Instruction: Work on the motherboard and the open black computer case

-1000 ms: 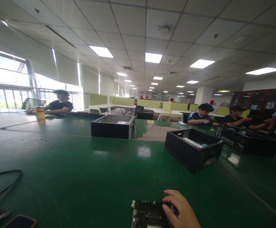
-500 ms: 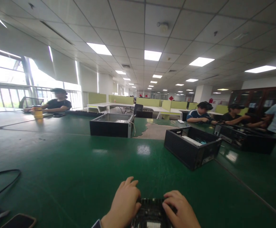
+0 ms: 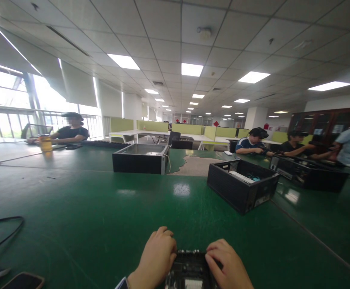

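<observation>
A dark computer motherboard (image 3: 189,265) with a pale rectangular part on it lies at the bottom edge of the head view, cut off by the frame. My left hand (image 3: 156,257) has its fingers curled at the board's left edge, thumb against the near side. At the right edge, my right hand (image 3: 227,263) is bent over the corner with thumb and fingers closed on it. The fingertips of both hands are partly hidden.
Open black computer cases stand ahead: one at centre left (image 3: 138,163), one at right (image 3: 241,188), another farther right (image 3: 307,174). A phone (image 3: 24,281) and black cable (image 3: 9,237) lie at left on the green table (image 3: 102,216). Co-workers sit beyond, near an amber jar (image 3: 45,143).
The fingers of my left hand have drawn in closer to the board's edge. My right hand stays almost in place, and the view has shifted slightly.
</observation>
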Available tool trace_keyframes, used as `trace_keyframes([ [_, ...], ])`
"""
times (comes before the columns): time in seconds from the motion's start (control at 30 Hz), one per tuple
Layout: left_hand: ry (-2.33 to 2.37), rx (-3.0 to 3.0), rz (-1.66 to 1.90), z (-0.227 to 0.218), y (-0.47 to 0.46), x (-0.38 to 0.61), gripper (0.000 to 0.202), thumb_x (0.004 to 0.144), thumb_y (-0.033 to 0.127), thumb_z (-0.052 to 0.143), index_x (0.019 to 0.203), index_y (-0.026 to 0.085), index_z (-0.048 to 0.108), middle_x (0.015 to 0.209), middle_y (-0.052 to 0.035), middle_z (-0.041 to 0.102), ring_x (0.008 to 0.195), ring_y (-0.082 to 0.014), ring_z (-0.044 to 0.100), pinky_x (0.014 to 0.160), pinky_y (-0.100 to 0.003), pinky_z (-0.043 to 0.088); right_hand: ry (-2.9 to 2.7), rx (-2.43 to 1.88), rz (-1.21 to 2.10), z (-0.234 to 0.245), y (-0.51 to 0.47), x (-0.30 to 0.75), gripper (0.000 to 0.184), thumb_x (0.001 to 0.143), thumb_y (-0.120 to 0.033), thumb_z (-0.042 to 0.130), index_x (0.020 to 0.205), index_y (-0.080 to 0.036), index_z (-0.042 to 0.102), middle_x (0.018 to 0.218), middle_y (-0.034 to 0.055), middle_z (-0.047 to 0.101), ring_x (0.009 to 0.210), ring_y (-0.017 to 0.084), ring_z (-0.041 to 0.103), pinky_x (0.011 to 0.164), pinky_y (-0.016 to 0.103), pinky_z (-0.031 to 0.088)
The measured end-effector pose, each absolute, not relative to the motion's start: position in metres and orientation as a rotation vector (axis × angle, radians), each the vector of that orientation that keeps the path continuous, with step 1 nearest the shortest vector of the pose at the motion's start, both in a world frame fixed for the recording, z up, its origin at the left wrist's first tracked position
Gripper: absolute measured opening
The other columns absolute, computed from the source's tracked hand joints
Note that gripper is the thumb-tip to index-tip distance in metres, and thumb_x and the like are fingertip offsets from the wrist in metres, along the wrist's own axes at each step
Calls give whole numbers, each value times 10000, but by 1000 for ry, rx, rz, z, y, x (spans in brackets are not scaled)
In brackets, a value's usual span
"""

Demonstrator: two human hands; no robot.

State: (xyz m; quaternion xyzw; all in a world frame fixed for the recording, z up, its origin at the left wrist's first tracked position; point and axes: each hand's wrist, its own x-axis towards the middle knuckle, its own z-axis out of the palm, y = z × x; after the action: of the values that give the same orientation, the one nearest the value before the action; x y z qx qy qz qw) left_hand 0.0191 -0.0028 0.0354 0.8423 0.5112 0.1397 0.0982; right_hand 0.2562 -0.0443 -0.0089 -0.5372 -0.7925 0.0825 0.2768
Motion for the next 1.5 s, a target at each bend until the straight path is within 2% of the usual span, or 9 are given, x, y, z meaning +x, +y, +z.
trace_keyframes([
  [0.33, 1534, 2499, 346, 32, -1, 18, 163, 712, 210, 588, 800, 216, 726, 1057, -77, 681, 1150, -294, 507, 949, -435, 398, -2074, -1496, 260, -8, -46, 254, 312, 924, -319, 441, 808, -206, 708, 1004, 62, 677, 985, 193, 563, 875, 316, 411],
  [0.6, 1521, 2538, 352, 41, -8, 24, 198, 721, 231, 585, 865, 224, 721, 1145, -66, 656, 1260, -315, 440, 1039, -449, 356, -2064, -1507, 290, -8, -44, 255, 301, 917, -334, 446, 829, -215, 708, 1049, 65, 671, 1027, 206, 557, 895, 325, 408],
  [0.77, 1543, 2549, 329, 42, -8, 23, 216, 721, 203, 569, 878, 209, 717, 1106, -76, 666, 1229, -313, 465, 1028, -451, 369, -2066, -1499, 298, -8, -46, 255, 289, 914, -330, 448, 856, -217, 708, 1022, 70, 676, 1011, 209, 561, 890, 329, 410],
  [0.93, 1524, 2548, 358, 40, -9, 23, 256, 724, 224, 576, 942, 218, 712, 1168, -76, 648, 1257, -309, 443, 1032, -454, 367, -2059, -1494, 294, -8, -46, 255, 287, 913, -338, 451, 830, -217, 698, 1019, 65, 673, 1005, 206, 561, 882, 326, 411],
  [1.27, 1516, 2561, 345, 40, -11, 25, 213, 714, 199, 568, 870, 202, 712, 1099, -73, 667, 1241, -312, 459, 1027, -449, 372, -2064, -1498, 284, -10, -45, 255, 284, 911, -336, 456, 792, -214, 683, 1011, 55, 672, 999, 196, 561, 882, 324, 406],
  [1.5, 1417, 2576, 327, 50, -23, 39, 252, 753, 216, 574, 965, 220, 711, 1199, -76, 632, 1280, -310, 419, 1046, -462, 360, -2066, -1498, 280, -13, -45, 257, 269, 903, -334, 466, 783, -219, 677, 1031, 59, 665, 1018, 200, 560, 882, 326, 416],
])
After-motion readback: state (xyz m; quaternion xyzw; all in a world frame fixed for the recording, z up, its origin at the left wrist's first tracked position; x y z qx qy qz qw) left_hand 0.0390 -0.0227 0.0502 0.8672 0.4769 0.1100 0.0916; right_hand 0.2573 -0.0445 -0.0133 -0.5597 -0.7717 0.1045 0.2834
